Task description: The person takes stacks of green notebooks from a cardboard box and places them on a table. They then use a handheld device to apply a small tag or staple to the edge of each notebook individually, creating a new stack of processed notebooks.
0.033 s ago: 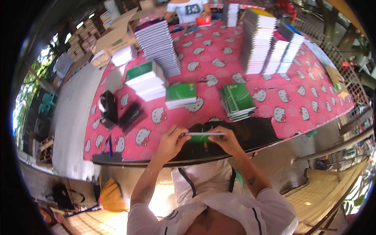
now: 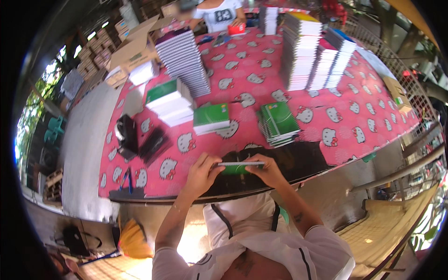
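Observation:
A green spiral notebook is held on edge between my two hands, its pale bound edge turned up toward me. My left hand pinches its left end with thumb and fingers. At the other end, my right hand grips it the same way. Beneath lies a black mat along the table's near edge. Beyond my right hand sits a stack of green notebooks, slightly uneven. A lower green stack stands ahead of my left hand, and a taller green-topped stack rises to its left.
Tall notebook stacks stand at back left and back right on the pink patterned table cover. A black holder and blue pens lie at left. Across the table, a person has a hand at a red item.
The whole view has shifted slightly, so the stacks appear a little lower and further left. Both hands keep hold of the notebook in nearly the same pose.

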`<state>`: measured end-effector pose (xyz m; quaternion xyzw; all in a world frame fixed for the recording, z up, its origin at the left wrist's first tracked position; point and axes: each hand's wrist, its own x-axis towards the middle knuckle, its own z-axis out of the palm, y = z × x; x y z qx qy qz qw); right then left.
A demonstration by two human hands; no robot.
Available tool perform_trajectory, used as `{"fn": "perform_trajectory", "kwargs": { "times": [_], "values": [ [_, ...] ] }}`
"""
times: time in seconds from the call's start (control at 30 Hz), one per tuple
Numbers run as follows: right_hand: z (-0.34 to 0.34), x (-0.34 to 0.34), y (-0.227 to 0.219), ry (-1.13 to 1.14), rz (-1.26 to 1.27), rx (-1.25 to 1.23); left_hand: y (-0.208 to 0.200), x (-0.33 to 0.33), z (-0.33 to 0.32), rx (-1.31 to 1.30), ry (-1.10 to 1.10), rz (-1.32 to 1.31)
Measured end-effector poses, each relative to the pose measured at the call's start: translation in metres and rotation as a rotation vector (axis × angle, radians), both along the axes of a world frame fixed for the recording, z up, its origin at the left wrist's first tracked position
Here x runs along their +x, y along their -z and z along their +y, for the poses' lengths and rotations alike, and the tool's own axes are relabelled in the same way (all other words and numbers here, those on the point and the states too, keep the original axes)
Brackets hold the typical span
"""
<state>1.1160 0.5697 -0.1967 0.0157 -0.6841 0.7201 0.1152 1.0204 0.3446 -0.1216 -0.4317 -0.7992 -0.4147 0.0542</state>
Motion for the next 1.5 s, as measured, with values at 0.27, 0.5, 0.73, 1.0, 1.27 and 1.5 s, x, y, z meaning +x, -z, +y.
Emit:
{"fn": "perform_trajectory", "kwargs": {
  "times": [0.27,0.5,0.73,1.0,1.27,1.5],
  "values": [
    [-0.019,0.010,-0.010,0.149,0.002,0.087,0.014,0.014,0.018,-0.482,-0.316,0.607],
    [-0.022,0.002,-0.008,0.201,0.055,0.114,0.031,0.019,0.017,-0.546,-0.335,0.470],
    [-0.022,0.000,-0.015,0.166,0.093,0.106,0.044,0.035,0.018,-0.482,-0.319,0.603],
    [-0.021,-0.001,-0.015,0.065,0.012,0.051,0.035,0.038,0.030,-0.494,-0.312,0.619],
    [-0.019,-0.001,-0.019,-0.013,0.039,0.117,0.031,0.032,0.032,-0.372,-0.258,0.503],
    [-0.003,0.003,-0.005,-0.020,0.003,0.159,0.050,0.045,0.022,-0.333,-0.092,0.460]
  ]
}}
